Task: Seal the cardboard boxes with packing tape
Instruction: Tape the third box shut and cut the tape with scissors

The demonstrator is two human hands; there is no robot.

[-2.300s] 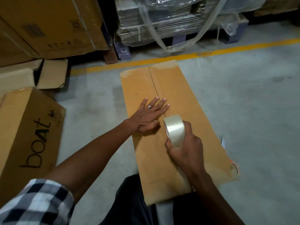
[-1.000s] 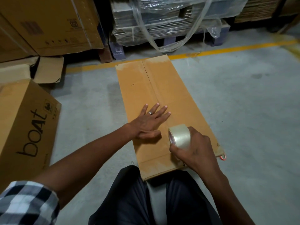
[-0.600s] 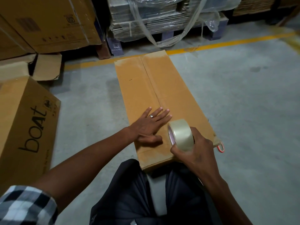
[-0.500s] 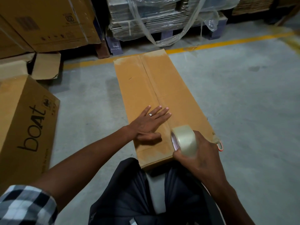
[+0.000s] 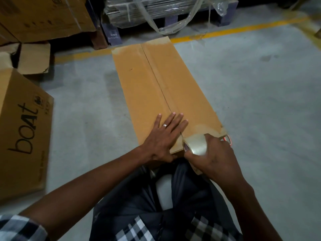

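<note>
A long flat cardboard box (image 5: 147, 87) lies on the grey floor in front of me, its centre seam running away from me. My left hand (image 5: 163, 136) rests flat on the box's near end, fingers straight across the seam. My right hand (image 5: 215, 153) grips a roll of clear packing tape (image 5: 196, 145) right at the box's near edge. Shiny tape covers the seam from the far end toward the roll.
A large box printed "boat" (image 5: 20, 133) stands at the left. More cardboard boxes (image 5: 43, 16) and a plastic-wrapped pallet (image 5: 156, 11) line the back behind a yellow floor line (image 5: 243, 28). A small red-handled object (image 5: 228, 139) lies at the box's near right corner.
My right hand has drawn the tape roll toward me, from the middle of the box to its near edge. My left hand has stayed flat on the seam, sliding nearer.
</note>
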